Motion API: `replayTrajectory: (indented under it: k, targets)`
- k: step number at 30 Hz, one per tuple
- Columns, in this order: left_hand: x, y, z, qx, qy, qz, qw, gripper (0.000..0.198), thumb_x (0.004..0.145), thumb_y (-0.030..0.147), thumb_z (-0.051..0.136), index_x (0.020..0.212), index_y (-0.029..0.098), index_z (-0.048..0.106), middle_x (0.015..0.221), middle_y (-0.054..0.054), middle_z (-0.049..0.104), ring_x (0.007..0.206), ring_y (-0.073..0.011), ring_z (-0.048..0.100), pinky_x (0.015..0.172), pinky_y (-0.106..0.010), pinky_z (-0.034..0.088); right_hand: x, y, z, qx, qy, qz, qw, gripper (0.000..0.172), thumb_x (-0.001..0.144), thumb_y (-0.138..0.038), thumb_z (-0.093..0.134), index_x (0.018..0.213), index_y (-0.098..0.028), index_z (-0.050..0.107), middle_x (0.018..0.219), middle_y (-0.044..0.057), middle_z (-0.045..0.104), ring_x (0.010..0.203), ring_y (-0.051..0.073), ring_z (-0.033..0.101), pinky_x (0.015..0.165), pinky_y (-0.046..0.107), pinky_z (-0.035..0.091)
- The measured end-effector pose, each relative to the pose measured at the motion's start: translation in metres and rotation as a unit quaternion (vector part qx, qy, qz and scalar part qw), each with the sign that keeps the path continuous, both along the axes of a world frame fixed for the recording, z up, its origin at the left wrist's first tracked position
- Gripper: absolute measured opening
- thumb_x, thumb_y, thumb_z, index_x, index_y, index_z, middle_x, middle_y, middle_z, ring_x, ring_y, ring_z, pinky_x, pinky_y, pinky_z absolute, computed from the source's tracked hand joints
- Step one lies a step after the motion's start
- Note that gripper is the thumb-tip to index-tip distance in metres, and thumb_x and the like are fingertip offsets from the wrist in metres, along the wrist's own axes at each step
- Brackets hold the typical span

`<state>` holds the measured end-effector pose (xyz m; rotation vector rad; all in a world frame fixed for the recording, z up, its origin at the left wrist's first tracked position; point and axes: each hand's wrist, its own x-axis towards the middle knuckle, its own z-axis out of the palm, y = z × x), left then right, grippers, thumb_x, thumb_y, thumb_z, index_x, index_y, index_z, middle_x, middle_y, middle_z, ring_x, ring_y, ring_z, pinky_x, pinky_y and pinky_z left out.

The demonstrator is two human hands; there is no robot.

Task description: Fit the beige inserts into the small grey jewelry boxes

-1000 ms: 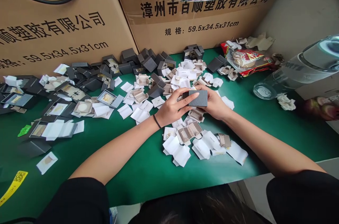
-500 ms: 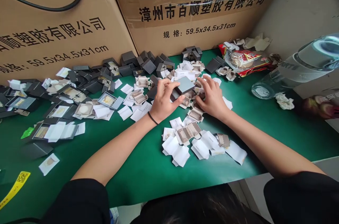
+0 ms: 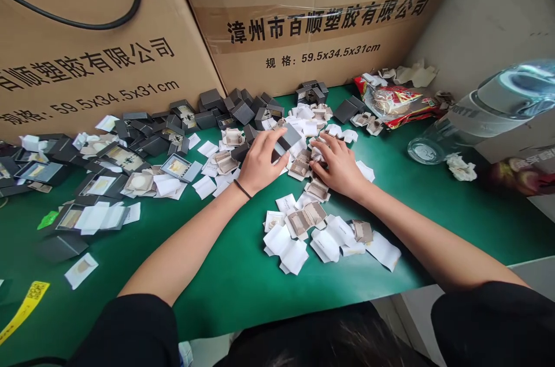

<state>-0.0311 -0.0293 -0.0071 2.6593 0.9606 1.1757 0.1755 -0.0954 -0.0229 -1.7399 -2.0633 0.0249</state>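
My left hand [image 3: 259, 162] is wrapped round a small dark grey box [image 3: 288, 137] and holds it low over the pile on the green table [image 3: 234, 274]. My right hand [image 3: 337, 166] lies beside it on a heap of white paper slips [image 3: 303, 124] and beige inserts [image 3: 300, 163], its fingers curled onto one small piece that I cannot make out. More beige inserts [image 3: 306, 218] and white slips [image 3: 288, 248] lie just in front of my hands.
Two large cardboard cartons [image 3: 303, 14] stand along the back. Several grey boxes and open lids [image 3: 108, 156] spread over the left of the table. A snack packet [image 3: 396, 102] and a clear plastic bottle [image 3: 481, 110] lie at the right. A yellow label [image 3: 26, 303] sits front left.
The grey box was held up in both hands; my left hand has carried it away and down toward the pile. My right hand let go and dropped onto the slips and inserts.
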Motion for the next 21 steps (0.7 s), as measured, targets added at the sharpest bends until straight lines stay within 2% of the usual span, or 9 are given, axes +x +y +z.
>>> replayTrajectory:
  k: [4,8,11,16,21]
  targets:
    - [-0.009,0.008,0.021,0.029,-0.088,0.084,0.992,0.043,0.075,0.031,0.062,0.114,0.018,0.048,0.112,-0.007,0.057,0.107,-0.0206,0.055,0.093,-0.032,0.045,-0.001,-0.001,0.002,-0.021,-0.008,0.006,1.000,0.042,0.088,-0.039,0.041,0.126,-0.020,0.046,0.138,0.014,0.040,0.118,0.034,0.040,0.086,0.051,0.041]
    - [-0.026,0.028,0.035,-0.003,-0.128,0.129,0.983,0.040,0.069,0.031,0.068,0.103,0.018,0.051,0.103,-0.002,0.060,0.094,-0.0160,0.059,0.085,-0.030,0.048,-0.001,0.000,0.002,-0.020,-0.013,0.018,1.000,0.041,0.089,-0.038,0.039,0.124,-0.019,0.049,0.134,0.014,0.046,0.116,0.034,0.041,0.086,0.050,0.040]
    - [-0.040,0.048,0.034,-0.072,-0.173,0.135,0.973,0.039,0.069,0.030,0.067,0.102,0.018,0.049,0.096,0.001,0.060,0.082,-0.0103,0.059,0.074,-0.027,0.050,-0.001,0.000,0.001,-0.022,-0.021,0.020,0.999,0.040,0.089,-0.038,0.039,0.123,-0.019,0.051,0.133,0.013,0.047,0.114,0.033,0.042,0.087,0.049,0.041]
    - [-0.052,0.071,0.023,-0.132,-0.248,0.127,0.951,0.045,0.061,0.023,0.069,0.099,0.018,0.047,0.088,0.001,0.057,0.076,-0.0105,0.059,0.068,-0.024,0.049,-0.001,0.001,0.000,-0.023,-0.026,0.019,0.999,0.040,0.089,-0.037,0.039,0.123,-0.018,0.051,0.133,0.011,0.047,0.115,0.033,0.042,0.087,0.049,0.041]
    - [-0.060,0.073,0.018,-0.142,-0.214,0.162,0.953,0.044,0.060,0.023,0.067,0.099,0.018,0.048,0.086,0.000,0.056,0.077,-0.0132,0.060,0.074,-0.027,0.050,-0.001,0.001,0.000,-0.022,-0.027,0.024,0.999,0.040,0.089,-0.036,0.040,0.123,-0.018,0.051,0.133,0.012,0.048,0.114,0.033,0.042,0.087,0.049,0.041]
